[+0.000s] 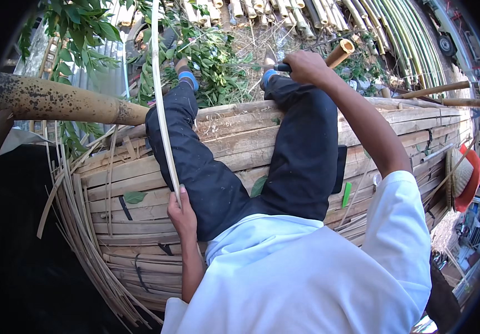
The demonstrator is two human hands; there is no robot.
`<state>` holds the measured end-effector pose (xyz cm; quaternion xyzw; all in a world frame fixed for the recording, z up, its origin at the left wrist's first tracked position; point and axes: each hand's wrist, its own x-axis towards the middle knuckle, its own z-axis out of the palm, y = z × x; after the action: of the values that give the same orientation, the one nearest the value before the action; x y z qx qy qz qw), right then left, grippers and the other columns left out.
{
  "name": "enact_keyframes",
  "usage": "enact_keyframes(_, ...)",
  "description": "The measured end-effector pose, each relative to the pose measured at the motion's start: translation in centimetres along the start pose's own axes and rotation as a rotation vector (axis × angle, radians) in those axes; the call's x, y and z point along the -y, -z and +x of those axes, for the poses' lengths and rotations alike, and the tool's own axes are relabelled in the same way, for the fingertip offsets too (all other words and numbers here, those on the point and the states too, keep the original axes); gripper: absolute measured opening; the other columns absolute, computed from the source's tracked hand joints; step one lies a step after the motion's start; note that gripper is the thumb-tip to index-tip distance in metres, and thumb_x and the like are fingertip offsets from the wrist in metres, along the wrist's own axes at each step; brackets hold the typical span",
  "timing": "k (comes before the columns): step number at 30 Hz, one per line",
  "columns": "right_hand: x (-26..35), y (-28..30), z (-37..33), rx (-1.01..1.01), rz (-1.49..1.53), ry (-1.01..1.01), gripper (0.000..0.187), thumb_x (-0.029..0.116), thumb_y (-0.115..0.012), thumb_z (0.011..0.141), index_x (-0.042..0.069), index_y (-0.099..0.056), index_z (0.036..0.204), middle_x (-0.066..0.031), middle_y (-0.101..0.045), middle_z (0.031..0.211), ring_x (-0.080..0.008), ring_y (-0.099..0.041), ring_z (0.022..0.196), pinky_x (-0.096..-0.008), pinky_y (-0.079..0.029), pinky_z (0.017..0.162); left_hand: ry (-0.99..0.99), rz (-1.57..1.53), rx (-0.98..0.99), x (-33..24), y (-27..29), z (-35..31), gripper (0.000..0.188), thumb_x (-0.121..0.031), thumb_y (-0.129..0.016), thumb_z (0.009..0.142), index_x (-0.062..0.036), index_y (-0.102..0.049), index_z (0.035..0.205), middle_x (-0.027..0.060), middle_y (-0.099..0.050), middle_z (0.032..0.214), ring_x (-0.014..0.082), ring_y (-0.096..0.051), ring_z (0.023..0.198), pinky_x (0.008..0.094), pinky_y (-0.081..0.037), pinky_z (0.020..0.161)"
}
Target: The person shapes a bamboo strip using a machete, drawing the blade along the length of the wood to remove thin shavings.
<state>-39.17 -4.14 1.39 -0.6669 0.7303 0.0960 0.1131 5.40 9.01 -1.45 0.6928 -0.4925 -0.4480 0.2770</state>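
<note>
My left hand [183,216] is closed around the lower end of a long, pale bamboo strip [159,83]. The strip rises from beside my left thigh, over the trouser leg, and runs out past the top of the picture. My right hand [307,67], stretched forward above my right knee, grips the dark handle of a knife [282,67]. Its thin blade points left toward my other foot and is hard to see against the ground. The knife and the strip are apart. Beneath my legs lies a broad stack of split bamboo slats [240,139], which I sit on.
A thick, speckled bamboo pole [67,99] reaches in from the left. Leafy branches [212,61] lie near my feet. Cut bamboo poles [401,39] cover the ground ahead. Thin loose strips [78,222] curve along the left. A straw-and-red hat [465,178] hangs at the right.
</note>
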Motion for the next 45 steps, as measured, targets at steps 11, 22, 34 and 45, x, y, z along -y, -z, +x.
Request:
enact_keyframes(11, 0.4, 2.4, -12.1, -0.274, 0.428, -0.207, 0.040, 0.037, -0.068, 0.083, 0.006, -0.064, 0.108, -0.0146, -0.068, 0.088, -0.0302, -0.067, 0.083, -0.0397, -0.050, 0.074, 0.012, -0.086, 0.145, -1.3, 0.2, 0.0, 0.035, -0.035, -0.041, 0.103, -0.0076, -0.050, 0.083, -0.0061, -0.032, 0.059, 0.0025, -0.030, 0.049, 0.0216, -0.024, 0.043)
enact_keyframes(22, 12.4, -3.0, -15.6, -0.318, 1.319, -0.044, 0.025, 0.022, -0.071, 0.086, 0.001, -0.058, 0.087, 0.0026, -0.046, 0.067, -0.0066, -0.041, 0.064, -0.0255, -0.036, 0.056, 0.150, -0.186, 0.557, -7.1, -3.0, -1.6, 0.043, -0.049, -0.034, 0.101, -0.0131, -0.040, 0.077, -0.0051, -0.038, 0.058, 0.0011, -0.030, 0.043, 0.0176, -0.024, 0.038)
enact_keyframes(34, 16.9, -3.1, -12.8, -0.148, 1.649, -0.117, 0.026, 0.026, -0.071, 0.086, 0.009, -0.056, 0.076, 0.0079, -0.042, 0.056, -0.0015, -0.038, 0.047, -0.0210, -0.028, 0.044, 0.122, -0.181, 0.801, -10.0, -4.6, -1.3, 0.036, -0.040, -0.037, 0.103, -0.0092, -0.049, 0.090, -0.0048, -0.041, 0.067, -0.0005, -0.027, 0.045, 0.0160, -0.021, 0.038)
enact_keyframes(45, 13.4, -2.4, -10.6, -0.245, 2.029, -0.229, 0.021, 0.020, -0.066, 0.090, 0.002, -0.060, 0.081, 0.0070, -0.041, 0.058, -0.0025, -0.036, 0.048, -0.0201, -0.030, 0.045, 0.213, -0.120, 0.847, -6.7, -0.5, -1.9, 0.027, -0.029, -0.047, 0.101, -0.0033, -0.056, 0.101, -0.0021, -0.048, 0.065, 0.0028, -0.042, 0.049, 0.0182, -0.036, 0.043)
